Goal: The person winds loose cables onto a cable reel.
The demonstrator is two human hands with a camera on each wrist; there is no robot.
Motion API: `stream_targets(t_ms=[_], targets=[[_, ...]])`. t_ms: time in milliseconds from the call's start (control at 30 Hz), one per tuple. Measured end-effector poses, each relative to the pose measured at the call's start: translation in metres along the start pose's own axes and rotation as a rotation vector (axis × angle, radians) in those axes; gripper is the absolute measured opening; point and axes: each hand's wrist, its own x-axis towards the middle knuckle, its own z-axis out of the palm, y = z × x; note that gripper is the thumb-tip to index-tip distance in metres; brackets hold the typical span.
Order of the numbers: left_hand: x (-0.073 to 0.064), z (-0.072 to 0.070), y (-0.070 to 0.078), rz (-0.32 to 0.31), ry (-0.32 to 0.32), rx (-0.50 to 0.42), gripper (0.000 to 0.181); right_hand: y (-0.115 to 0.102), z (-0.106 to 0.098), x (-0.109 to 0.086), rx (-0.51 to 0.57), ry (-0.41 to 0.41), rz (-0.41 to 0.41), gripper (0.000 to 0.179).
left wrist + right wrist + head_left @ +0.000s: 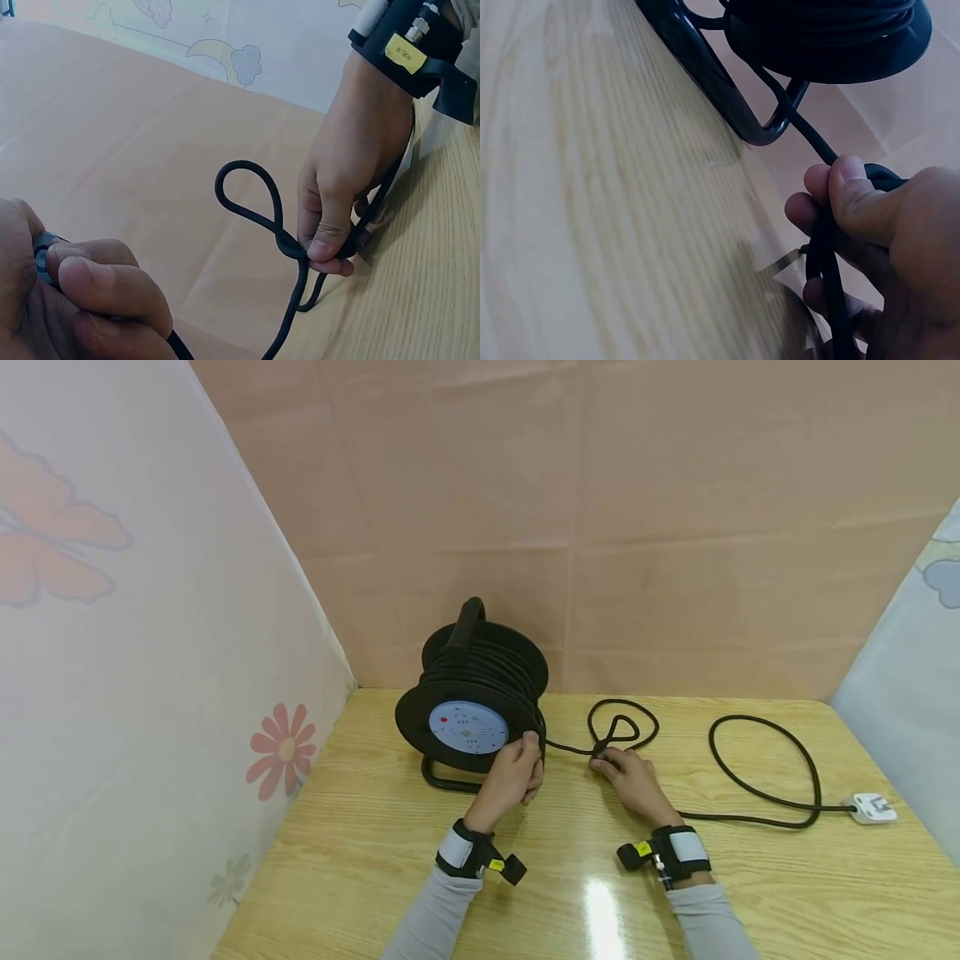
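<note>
A black cable reel point(472, 702) with a pale blue socket face and a top handle stands upright on the table, black cable wound round its drum. At the lower right of its front rim, my left hand point(515, 768) has its fingers curled round a small dark part of the reel, mostly hidden by the hand. To the right of the reel, my right hand point(633, 783) pinches the loose black cable point(289, 322) between thumb and fingers. The cable crosses itself there, and a small loop point(247, 165) stands out beside the fingertips.
Past the right hand, the cable runs in a wide loop point(806, 760) to a white plug point(872, 808) near the table's right side. The reel's tubular black stand point(712, 82) rests on the wooden table point(345, 860). Behind is a brown backdrop point(675, 527), with patterned sheets at both sides.
</note>
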Motion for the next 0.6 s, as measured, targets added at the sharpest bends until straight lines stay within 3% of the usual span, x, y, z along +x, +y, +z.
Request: stream_targets(t_ms=[600], targets=[[-0.0022, 0.0013, -0.0085, -0.030, -0.012, 0.002, 0.064, -0.0026, -0.0042, -0.0014, 0.150, -0.071, 0.010, 0.026]])
